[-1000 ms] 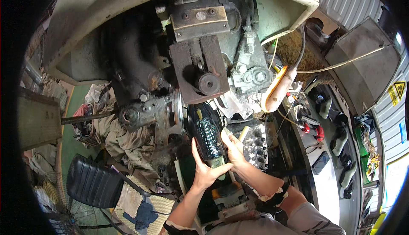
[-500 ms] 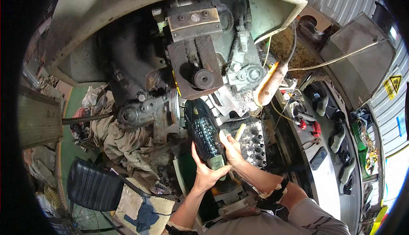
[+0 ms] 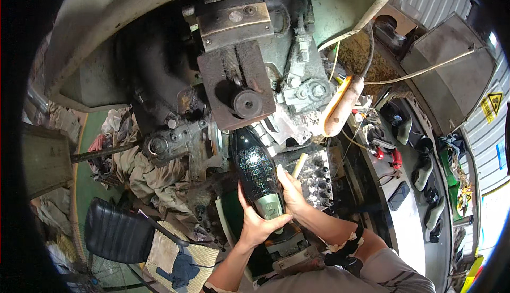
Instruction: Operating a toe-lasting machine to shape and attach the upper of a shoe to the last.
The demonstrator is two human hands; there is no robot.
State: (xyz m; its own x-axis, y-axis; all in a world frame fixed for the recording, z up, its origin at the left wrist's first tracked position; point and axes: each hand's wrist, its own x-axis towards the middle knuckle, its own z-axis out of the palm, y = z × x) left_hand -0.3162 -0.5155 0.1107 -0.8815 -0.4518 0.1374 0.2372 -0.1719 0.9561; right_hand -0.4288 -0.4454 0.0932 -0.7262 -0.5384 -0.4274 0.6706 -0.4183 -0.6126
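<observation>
Clasping the shoe (image 3: 254, 166) from both sides between left hand (image 3: 257, 226) and right hand (image 3: 291, 191), close below the block (image 3: 227, 75).

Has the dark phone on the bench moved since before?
No. The phone lies in the same spot on the bench, judged against the red tool near it.

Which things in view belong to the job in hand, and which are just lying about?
In use:
- dark shoe-shaped piece, held by left hand and right hand
- machine ahead of it

Apparently lying about:
- phone
- blue cloth on black-backed chair
- heaped beige cloth
</observation>
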